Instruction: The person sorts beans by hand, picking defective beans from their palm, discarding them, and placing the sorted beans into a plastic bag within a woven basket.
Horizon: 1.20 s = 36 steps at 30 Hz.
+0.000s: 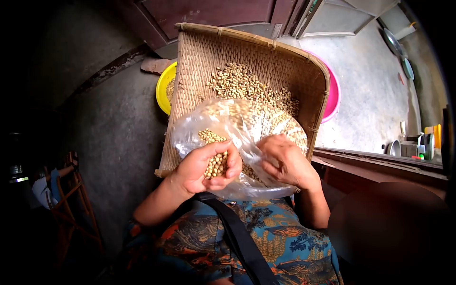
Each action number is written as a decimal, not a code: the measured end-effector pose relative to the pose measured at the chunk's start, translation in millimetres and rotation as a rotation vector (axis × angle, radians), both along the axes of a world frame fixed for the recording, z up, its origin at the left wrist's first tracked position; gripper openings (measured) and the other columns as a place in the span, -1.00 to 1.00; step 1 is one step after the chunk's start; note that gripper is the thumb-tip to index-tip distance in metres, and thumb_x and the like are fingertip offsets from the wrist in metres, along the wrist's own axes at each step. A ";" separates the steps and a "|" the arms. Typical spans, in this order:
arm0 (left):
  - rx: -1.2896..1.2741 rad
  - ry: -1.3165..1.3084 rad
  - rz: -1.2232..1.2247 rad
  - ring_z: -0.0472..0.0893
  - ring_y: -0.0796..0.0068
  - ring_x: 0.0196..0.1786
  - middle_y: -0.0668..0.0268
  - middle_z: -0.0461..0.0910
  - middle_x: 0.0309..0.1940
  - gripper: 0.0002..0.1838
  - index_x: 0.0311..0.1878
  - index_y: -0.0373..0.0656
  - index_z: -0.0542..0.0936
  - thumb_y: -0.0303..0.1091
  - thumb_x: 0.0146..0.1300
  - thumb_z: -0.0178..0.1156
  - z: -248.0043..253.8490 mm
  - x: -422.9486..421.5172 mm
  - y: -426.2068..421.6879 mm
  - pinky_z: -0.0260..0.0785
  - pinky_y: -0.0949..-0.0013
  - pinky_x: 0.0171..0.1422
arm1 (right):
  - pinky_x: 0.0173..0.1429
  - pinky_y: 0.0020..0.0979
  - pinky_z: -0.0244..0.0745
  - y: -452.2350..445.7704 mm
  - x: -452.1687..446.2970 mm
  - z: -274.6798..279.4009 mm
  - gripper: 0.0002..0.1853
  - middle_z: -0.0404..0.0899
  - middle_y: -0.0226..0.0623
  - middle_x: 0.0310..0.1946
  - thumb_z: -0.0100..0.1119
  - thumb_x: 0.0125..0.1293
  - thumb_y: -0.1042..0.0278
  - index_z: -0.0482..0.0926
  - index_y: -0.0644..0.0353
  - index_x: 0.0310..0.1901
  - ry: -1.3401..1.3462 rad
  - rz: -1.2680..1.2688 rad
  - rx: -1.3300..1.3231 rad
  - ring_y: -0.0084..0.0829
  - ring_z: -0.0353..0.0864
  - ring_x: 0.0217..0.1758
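Observation:
My left hand (205, 165) is cupped palm up, fingers curled round a heap of tan soybeans (216, 165). It sits over the near left side of a clear plastic bag (187, 128). More soybeans show inside the bag, partly hidden by shiny plastic. My right hand (286, 161) is closed at the bag's right side, fingers curled against the plastic; its fingertips are partly hidden. The bag rests in a woven bamboo winnowing basket (192, 66) on my lap. Beyond the bag, a loose spread of light and dark beans (244, 80) lies on the weave.
A yellow basin (163, 90) holding beans stands left of the basket, and a pink basin (334, 97) is partly hidden at its right. A brick (154, 65) lies by the yellow basin. A wooden chair (73, 194) stands at far left, a dark red door (209, 16) ahead.

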<state>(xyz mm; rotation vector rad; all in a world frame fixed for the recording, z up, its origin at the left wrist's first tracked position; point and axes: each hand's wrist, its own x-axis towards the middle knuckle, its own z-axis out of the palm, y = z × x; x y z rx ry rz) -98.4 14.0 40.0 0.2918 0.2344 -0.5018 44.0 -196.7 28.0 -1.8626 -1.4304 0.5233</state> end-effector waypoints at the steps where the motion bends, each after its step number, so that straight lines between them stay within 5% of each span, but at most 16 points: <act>1: -0.037 0.020 0.011 0.29 0.60 -0.68 0.22 0.46 -0.41 -0.60 -0.29 -0.16 0.45 -0.09 0.56 -0.21 8.6 -1.3 0.1 0.06 0.60 -0.70 | 0.07 -0.16 0.45 0.0 -0.5 -1.8 -0.84 0.60 -0.13 -0.28 0.28 0.08 0.47 0.56 0.22 -0.27 0.055 0.034 -0.082 -0.10 0.57 -0.08; 5: -0.097 0.001 0.100 0.30 0.60 -0.67 0.25 0.49 -0.39 -0.60 -0.28 -0.17 0.46 -0.10 0.57 -0.22 23.8 8.4 3.1 0.07 0.59 -0.70 | -0.07 -0.13 0.50 7.4 12.7 7.9 -0.88 0.55 -0.08 -0.50 0.26 0.09 0.41 0.57 0.23 -0.35 0.035 0.176 -0.249 -0.04 0.61 -0.25; 12: -0.069 -0.024 0.393 0.45 0.56 -0.52 0.21 0.58 -0.31 -0.68 -0.21 -0.24 0.49 -0.20 0.54 -0.11 7.0 73.6 10.8 0.17 0.55 -0.65 | -0.13 -0.21 0.57 16.3 13.6 23.0 -0.85 0.64 -0.17 -0.37 0.28 0.11 0.46 0.64 0.21 -0.24 0.148 0.325 -0.363 -0.12 0.66 -0.26; 13: -0.162 -0.136 0.377 0.58 0.42 -0.32 0.14 0.59 -0.19 -0.71 -0.09 -0.30 0.51 -0.25 0.51 -0.07 -5.2 83.5 13.7 0.47 0.46 -0.41 | -0.08 -0.21 0.57 19.0 8.5 23.7 -0.82 0.66 -0.16 -0.31 0.27 0.12 0.48 0.66 0.20 -0.20 0.120 0.333 -0.418 -0.12 0.66 -0.22; 16: -0.271 0.123 0.445 0.57 0.13 0.10 -0.01 0.51 0.03 -0.67 0.16 -0.34 0.46 -0.31 0.52 -0.08 -4.8 99.9 6.6 0.61 0.24 0.04 | -0.03 -0.21 0.57 15.4 4.0 25.6 -0.79 0.69 -0.10 -0.25 0.30 0.22 0.41 0.66 0.22 -0.10 0.371 0.237 -0.286 -0.13 0.69 -0.18; 17: -0.497 -0.008 0.411 0.35 -0.07 0.39 -0.11 0.39 0.25 -0.59 0.30 -0.36 0.37 -0.34 0.51 -0.10 -26.9 103.4 6.7 0.34 -0.01 0.46 | -0.04 -0.24 0.58 14.4 6.6 31.1 -0.81 0.69 -0.12 -0.25 0.30 0.25 0.42 0.65 0.23 -0.12 0.405 0.129 -0.170 -0.18 0.70 -0.17; 22: -0.376 -0.001 0.448 0.17 -0.15 0.51 -0.18 0.20 0.43 -0.53 0.38 -0.41 0.28 -0.33 0.51 -0.15 -26.4 109.1 -0.8 0.04 -0.11 0.61 | -0.28 -0.43 0.52 13.8 21.2 23.3 -0.89 0.63 -0.23 -0.33 0.30 0.26 0.59 0.61 0.28 -0.19 0.252 -0.481 0.180 -0.41 0.64 -0.31; 24: -0.395 -0.037 0.426 0.14 -0.16 0.52 -0.19 0.19 0.43 -0.51 0.39 -0.41 0.26 -0.30 0.52 -0.16 -27.5 109.1 -2.9 0.00 -0.12 0.62 | -0.33 -0.42 0.49 21.7 25.3 19.8 -0.83 0.58 -0.22 -0.37 0.31 0.22 0.63 0.58 0.27 -0.16 0.006 -0.519 0.252 -0.38 0.61 -0.37; 29: -0.454 -0.011 0.439 0.14 -0.15 0.53 -0.18 0.20 0.43 -0.48 0.40 -0.40 0.25 -0.24 0.53 -0.17 -33.6 110.7 -8.3 -0.02 -0.07 0.63 | -0.28 -0.36 0.52 33.5 28.6 12.0 -0.74 0.58 -0.23 -0.32 0.37 0.13 0.63 0.58 0.24 -0.14 -0.104 -0.529 0.302 -0.30 0.63 -0.30; 36: -0.265 -0.068 0.449 0.23 -0.03 0.50 -0.11 0.32 0.38 -0.49 0.37 -0.36 0.33 -0.18 0.54 -0.20 -35.2 109.5 -12.7 0.03 -0.02 0.61 | -0.25 -0.36 0.56 39.5 14.2 7.7 -0.62 0.60 -0.20 -0.30 0.43 0.10 0.58 0.55 0.22 -0.04 0.074 -0.545 0.255 -0.29 0.65 -0.27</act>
